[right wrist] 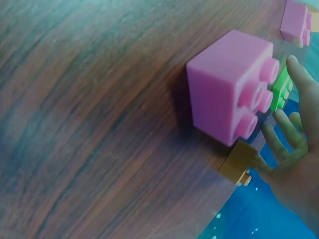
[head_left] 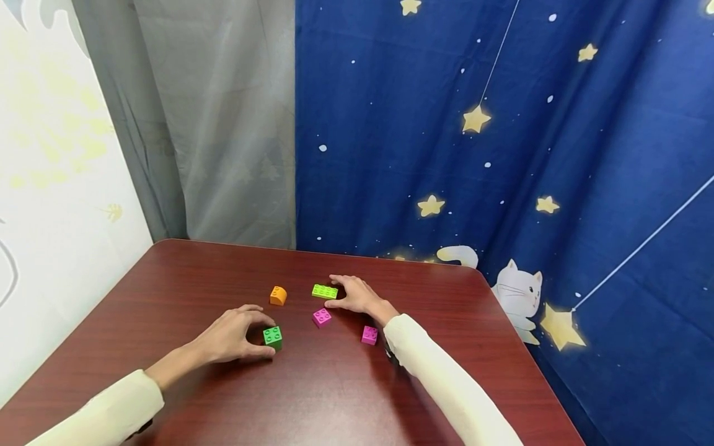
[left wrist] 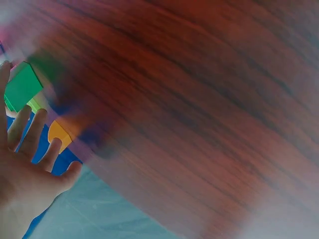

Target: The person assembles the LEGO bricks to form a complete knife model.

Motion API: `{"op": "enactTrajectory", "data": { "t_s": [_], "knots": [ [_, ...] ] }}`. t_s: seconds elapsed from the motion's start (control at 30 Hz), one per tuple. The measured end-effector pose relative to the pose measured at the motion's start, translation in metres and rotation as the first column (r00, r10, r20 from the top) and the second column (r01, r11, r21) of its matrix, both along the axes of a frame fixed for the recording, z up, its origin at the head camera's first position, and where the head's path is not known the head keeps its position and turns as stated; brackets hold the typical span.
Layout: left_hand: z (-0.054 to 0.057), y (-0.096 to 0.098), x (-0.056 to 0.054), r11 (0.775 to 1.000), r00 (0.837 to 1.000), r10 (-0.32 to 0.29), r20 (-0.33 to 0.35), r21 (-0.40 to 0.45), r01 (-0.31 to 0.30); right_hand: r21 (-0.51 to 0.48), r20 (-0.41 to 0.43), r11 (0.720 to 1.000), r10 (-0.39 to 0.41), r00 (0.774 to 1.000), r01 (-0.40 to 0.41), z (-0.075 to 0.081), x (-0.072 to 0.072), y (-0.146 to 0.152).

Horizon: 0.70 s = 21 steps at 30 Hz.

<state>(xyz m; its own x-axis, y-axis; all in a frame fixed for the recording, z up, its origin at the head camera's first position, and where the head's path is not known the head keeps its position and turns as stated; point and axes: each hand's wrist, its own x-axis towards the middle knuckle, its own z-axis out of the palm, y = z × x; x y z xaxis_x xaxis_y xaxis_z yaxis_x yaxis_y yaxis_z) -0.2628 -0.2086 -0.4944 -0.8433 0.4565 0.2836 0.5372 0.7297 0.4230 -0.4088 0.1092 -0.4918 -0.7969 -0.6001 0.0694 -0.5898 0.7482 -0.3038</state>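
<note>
My left hand (head_left: 231, 334) curves around a green square brick (head_left: 273, 337), thumb on the near side and fingers on the far side. It looks spread rather than closed on the brick; contact is unclear. My right hand (head_left: 357, 294) reaches over the table with thumb and fingers parted beside a lime-green long brick (head_left: 325, 292); no clear grip shows. Between the hands lies a magenta brick (head_left: 321, 318). An orange brick with a rounded top (head_left: 277, 295) sits beyond the left hand. A second magenta brick (head_left: 369, 335) stands beside the right wrist, large in the right wrist view.
The dark red wooden table (head_left: 312, 396) carries the bricks. A brownish-yellow brick (right wrist: 238, 163) shows near the right little finger in the right wrist view. Behind the table hang a grey curtain (head_left: 234, 124) and a blue starry curtain (head_left: 385, 124); a white panel (head_left: 56, 186) stands left.
</note>
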Motion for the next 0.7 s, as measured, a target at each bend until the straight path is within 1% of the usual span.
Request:
{"op": "enactTrajectory", "data": {
  "t_s": [0.27,0.43,0.6,0.7],
  "knots": [
    [-0.001,0.004,-0.001,1.000,1.000,-0.010,0.005,0.019,0.010,-0.017,-0.007,1.000,-0.017,1.000,0.017,-0.003,0.000,-0.005],
    [0.001,0.007,-0.002,1.000,1.000,-0.015,0.016,0.026,0.015,-0.060,0.006,0.998,-0.009,1.000,0.010,-0.004,0.000,-0.007],
    [0.000,0.011,-0.006,0.999,0.998,-0.021,0.064,0.042,0.018,-0.123,0.025,0.992,0.000,1.000,0.004,-0.004,-0.001,-0.007],
    [-0.001,0.013,-0.008,0.998,0.995,-0.012,0.095,0.056,0.007,-0.143,0.034,0.990,-0.003,0.999,0.008,-0.006,-0.002,-0.008]
  ]
}}
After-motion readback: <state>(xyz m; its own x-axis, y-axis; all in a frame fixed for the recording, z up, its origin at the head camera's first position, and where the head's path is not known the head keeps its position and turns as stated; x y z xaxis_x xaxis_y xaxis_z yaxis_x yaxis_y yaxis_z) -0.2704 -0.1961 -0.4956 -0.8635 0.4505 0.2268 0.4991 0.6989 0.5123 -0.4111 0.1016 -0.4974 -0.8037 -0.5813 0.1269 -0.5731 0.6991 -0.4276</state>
